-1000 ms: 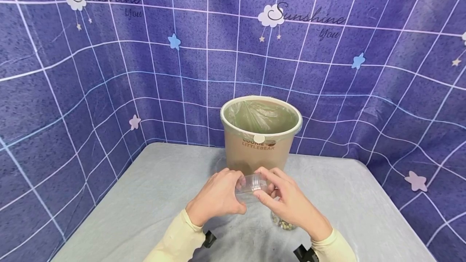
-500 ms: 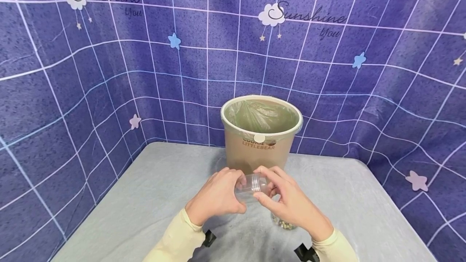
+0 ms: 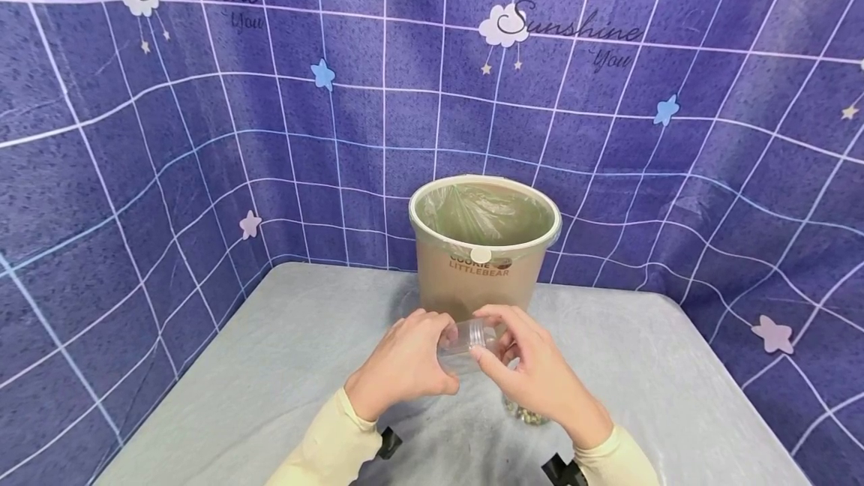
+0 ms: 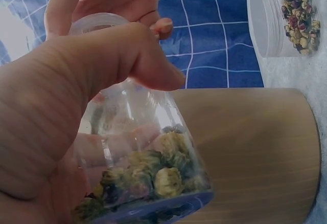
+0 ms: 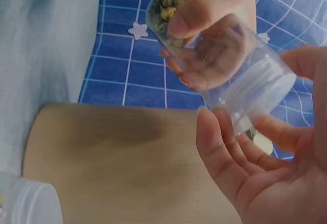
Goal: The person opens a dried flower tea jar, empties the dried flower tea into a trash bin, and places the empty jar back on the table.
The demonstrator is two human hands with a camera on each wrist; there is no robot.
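A clear plastic jar (image 3: pixel 459 343) is held tilted in the air in front of the bin. My left hand (image 3: pixel 408 362) grips its body; dried yellow-green flower buds (image 4: pixel 168 180) lie at the jar's base end, seen in the left wrist view. Around the ridged, screw-top end (image 5: pixel 255 91) of this jar, my right hand (image 3: pixel 529 370) holds with its thumb and fingers curled. Whether a separate lid sits there is hard to tell. A second clear jar (image 4: pixel 288 22) with mixed dried buds stands on the table, partly hidden behind my right hand in the head view.
Directly beyond both hands stands a beige bin (image 3: pixel 482 287) lined with a greenish bag (image 3: pixel 482 216). A grey cloth covers the table (image 3: pixel 324 321). Blue-purple gridded fabric (image 3: pixel 378 118) hangs behind and along both sides.
My right hand's fingers and wrist have turned slightly at the jar's ridged end, with the fingertips shifting a little. My left hand and the jar stay almost in place.
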